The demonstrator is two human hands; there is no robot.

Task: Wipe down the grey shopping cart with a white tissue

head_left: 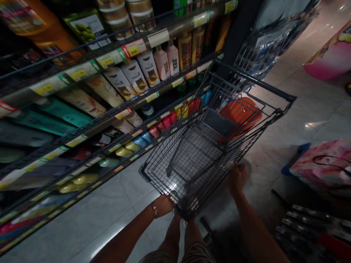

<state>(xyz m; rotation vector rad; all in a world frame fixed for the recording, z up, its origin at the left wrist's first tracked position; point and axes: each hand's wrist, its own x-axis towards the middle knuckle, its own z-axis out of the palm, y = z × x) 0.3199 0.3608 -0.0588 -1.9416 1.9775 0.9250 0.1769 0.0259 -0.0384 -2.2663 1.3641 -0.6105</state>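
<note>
In front of my body stands a wire shopping cart (200,140), tilted in the view, with its handle at the far end. My left hand (163,205) is closed around the cart's near edge, a bracelet on that wrist. On the cart's right side, my right hand (238,177) has its fingers curled at the wire rim; the picture is dark and slightly blurred there. An orange-red plastic piece (242,112) shows at the handle end of the cart. The wire basket holds nothing that I can make out.
Along the left runs a store shelf (107,58) packed with bottles and tubes, close beside the cart. At the right are a pink patterned bundle (333,166) on a blue base and dark racked goods (319,232). A large pink display (347,41) stands farther back on the tiled floor.
</note>
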